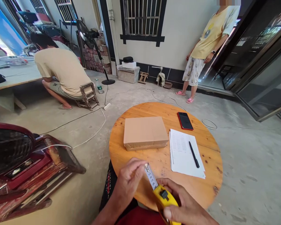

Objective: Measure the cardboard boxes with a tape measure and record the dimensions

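Note:
A yellow tape measure [168, 200] lies in my right hand [181, 201], whose fingers wrap round its case. A short length of white blade sticks out of it, up and to the left. My left hand [130, 176] pinches the blade's metal end between thumb and fingers. Both hands are over the near edge of a round wooden table [192, 193]. Just beyond them a closed cardboard box [145, 131], taped along its side, rests flat on the tabletop.
On the table's right lie sheets of paper [180, 156] with a black pen [194, 154], and a phone [184, 120]. A red fan [14, 153] stands on a wooden chair at left. Cables [93, 134] cross the floor. One person [61, 68] sits left; another [203, 43] stands right.

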`<state>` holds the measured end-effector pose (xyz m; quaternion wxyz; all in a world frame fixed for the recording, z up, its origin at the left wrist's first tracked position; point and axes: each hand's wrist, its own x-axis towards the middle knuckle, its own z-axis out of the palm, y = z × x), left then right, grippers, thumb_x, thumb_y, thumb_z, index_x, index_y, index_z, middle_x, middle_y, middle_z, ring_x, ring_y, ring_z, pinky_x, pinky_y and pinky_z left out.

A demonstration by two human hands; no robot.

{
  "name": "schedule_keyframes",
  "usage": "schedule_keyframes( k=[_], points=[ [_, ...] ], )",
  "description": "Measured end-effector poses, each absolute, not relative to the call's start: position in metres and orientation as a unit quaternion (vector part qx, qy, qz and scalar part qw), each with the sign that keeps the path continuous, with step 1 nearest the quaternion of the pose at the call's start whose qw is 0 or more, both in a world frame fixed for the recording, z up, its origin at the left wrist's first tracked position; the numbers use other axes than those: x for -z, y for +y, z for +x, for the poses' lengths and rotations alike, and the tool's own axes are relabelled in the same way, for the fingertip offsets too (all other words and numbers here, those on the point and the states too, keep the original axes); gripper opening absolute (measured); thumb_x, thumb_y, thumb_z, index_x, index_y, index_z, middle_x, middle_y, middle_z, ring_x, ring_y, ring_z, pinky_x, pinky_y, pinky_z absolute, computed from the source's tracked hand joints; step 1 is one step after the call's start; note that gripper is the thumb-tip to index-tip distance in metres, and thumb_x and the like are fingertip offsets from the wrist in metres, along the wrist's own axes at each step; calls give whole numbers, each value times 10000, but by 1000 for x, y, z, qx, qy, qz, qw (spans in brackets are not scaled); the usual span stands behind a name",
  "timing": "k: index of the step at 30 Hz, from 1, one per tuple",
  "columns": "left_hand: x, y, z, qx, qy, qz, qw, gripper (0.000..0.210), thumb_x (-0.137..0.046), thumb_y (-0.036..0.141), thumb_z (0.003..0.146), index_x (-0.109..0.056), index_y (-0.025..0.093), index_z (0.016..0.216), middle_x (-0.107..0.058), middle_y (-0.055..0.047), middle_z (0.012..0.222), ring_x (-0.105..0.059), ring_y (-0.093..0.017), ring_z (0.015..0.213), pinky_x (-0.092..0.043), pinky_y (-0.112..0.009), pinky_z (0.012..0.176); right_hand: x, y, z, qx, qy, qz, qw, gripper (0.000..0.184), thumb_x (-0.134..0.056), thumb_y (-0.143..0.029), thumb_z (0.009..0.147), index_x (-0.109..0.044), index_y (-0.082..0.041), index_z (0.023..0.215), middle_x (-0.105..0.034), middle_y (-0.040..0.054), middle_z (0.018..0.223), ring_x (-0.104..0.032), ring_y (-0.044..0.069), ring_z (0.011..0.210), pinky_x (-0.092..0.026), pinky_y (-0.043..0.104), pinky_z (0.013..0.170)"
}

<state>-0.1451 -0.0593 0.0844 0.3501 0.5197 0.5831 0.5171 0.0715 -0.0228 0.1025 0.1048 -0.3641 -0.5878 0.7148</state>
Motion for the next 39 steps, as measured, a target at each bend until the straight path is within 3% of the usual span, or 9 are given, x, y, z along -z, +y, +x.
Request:
schedule_keyframes(
  k=[4,11,16,19,23,26,30,36,39],
  points=[
    [-69,-73,-158,-478,613,570,267,309,-454,331,965,-743,225,940,-607,-90,1227,-573,-227,1156,-462,-333,987,-117,-12,65,-566,-689,-442,101,655,-732,-473,660,-579,-201,1236,-670,71,1065,-604,271,977,-482,335,800],
    [-37,-76,-186,-508,672,489,227,273,-504,380,916,-731,232,939,-656,-78,1113,-633,-233,1062,-524,-358,931,-158,76,7,-245,-879,-385,134,644,-741,-427,713,-565,-202,1289,-650,91,1175,-618,265,1021,-462,362,876],
    [-23,-76,-190,-512,690,467,209,271,-529,386,873,-734,222,941,-657,-98,1140,-647,-254,1048,-542,-410,927,-159,133,-61,-122,-924,-355,74,640,-750,-429,730,-565,-171,1286,-655,132,1188,-609,286,1041,-431,366,874],
    [-15,-77,-195,-517,698,449,210,292,-531,387,873,-716,212,1015,-637,-113,1196,-635,-259,1071,-547,-412,911,-153,138,-67,-126,-929,-336,94,677,-721,-485,761,-542,-166,1330,-604,160,1321,-546,326,1199,-374,446,1007],
    [-8,-71,-197,-534,692,425,234,382,-515,381,894,-617,217,1224,-554,-123,1333,-614,-236,1102,-546,-382,888,-136,130,-22,-181,-857,-415,247,569,-616,-525,834,-583,-190,1294,-502,149,1455,-447,329,1338,-341,506,1080],
    [-5,-59,-189,-548,667,403,305,552,-507,396,908,-427,213,1423,-534,-146,1347,-616,-230,1115,-534,-387,912,-111,118,18,-248,-737,-523,348,577,-548,-552,852,-568,-164,1279,-524,179,1417,-496,332,1288,-403,523,1030],
    [-4,-37,-183,-555,652,356,375,782,-582,424,867,-216,199,1521,-552,-169,1312,-637,-254,1120,-524,-405,935,-78,86,29,-405,-666,-520,350,585,-520,-517,872,-506,-159,1334,-638,163,1280,-617,303,1120,-489,475,948],
    [-10,-4,-211,-590,675,319,307,819,-691,428,752,-336,211,1458,-375,-196,1493,-637,-276,1132,-500,-420,982,-58,51,-7,-495,-621,-436,424,574,-568,-397,870,-455,-191,1393,-587,126,1365,-617,262,1149,-527,405,931],
    [-15,-3,-222,-584,688,324,284,888,-684,428,753,-256,234,1508,-333,-197,1532,-639,-283,1122,-495,-455,990,-51,51,9,-447,-655,-451,411,492,-586,-333,838,-551,-195,1309,-623,119,1309,-640,250,1085,-541,389,884]
  ],
)
